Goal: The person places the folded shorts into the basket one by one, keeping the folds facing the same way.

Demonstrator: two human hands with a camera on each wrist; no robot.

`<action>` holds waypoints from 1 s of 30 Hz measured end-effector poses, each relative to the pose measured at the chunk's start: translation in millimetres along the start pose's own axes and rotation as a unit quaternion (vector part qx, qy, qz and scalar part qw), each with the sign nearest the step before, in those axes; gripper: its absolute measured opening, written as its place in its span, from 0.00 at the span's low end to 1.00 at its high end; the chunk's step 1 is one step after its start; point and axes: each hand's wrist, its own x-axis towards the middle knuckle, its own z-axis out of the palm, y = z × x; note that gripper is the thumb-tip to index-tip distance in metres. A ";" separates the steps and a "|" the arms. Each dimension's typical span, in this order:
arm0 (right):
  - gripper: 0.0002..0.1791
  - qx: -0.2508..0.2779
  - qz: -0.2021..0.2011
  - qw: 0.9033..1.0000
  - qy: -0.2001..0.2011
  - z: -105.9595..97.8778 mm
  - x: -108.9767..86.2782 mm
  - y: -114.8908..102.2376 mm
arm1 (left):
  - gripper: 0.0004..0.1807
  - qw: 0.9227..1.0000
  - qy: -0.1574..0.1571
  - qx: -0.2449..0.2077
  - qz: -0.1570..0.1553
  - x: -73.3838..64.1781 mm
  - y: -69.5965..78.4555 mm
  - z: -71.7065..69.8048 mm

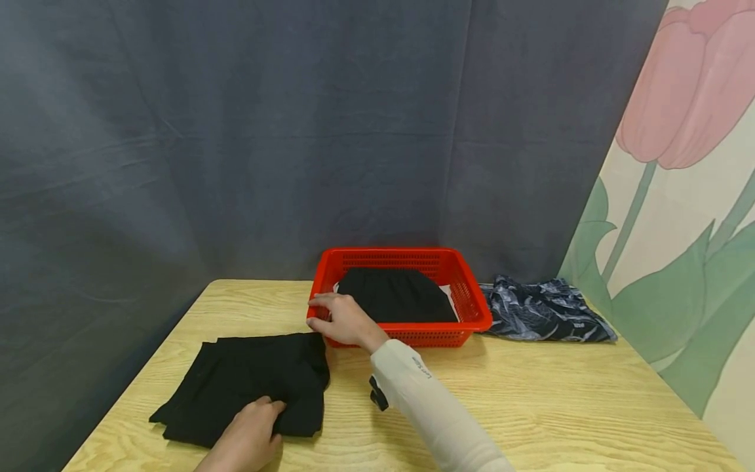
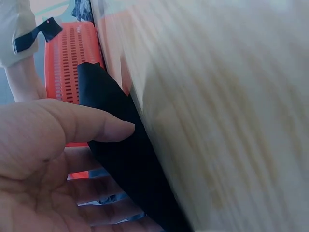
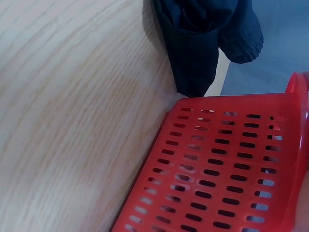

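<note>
My left hand (image 1: 250, 426) rests on the near edge of a folded black cloth garment (image 1: 253, 373) at the table's left. In the left wrist view the thumb (image 2: 108, 126) lies against the cloth's near side, while the loosely extended fingers reach over its top. Across the table, my right hand (image 1: 345, 320) grips the left rim of a red plastic basket (image 1: 407, 335). Inside the basket lies another black folded garment (image 1: 395, 295), with a bit of white cloth (image 1: 451, 298) showing beside it. The right wrist view mostly shows the basket's slotted wall (image 3: 212, 169).
A dark patterned garment (image 1: 539, 311) lies folded to the right of the basket. The wooden table (image 1: 548, 400) ends at a grey curtain (image 1: 265, 144) behind and a wall painted with tulips (image 1: 678, 262) at the right.
</note>
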 end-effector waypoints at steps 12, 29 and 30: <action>0.23 -0.003 0.007 1.000 -0.004 -3.6 0.4 1.1 | 0.19 1.000 -0.007 -0.006 0.021 -6.1 6.0 7.7; 0.23 -0.003 0.006 1.000 -0.005 -0.9 1.9 -0.4 | 0.21 0.998 -0.046 -0.010 -0.034 -6.4 8.5 9.7; 0.23 -0.002 0.007 1.000 -0.005 -0.8 2.2 -0.9 | 0.21 0.998 -0.047 -0.014 -0.035 -6.6 8.1 8.8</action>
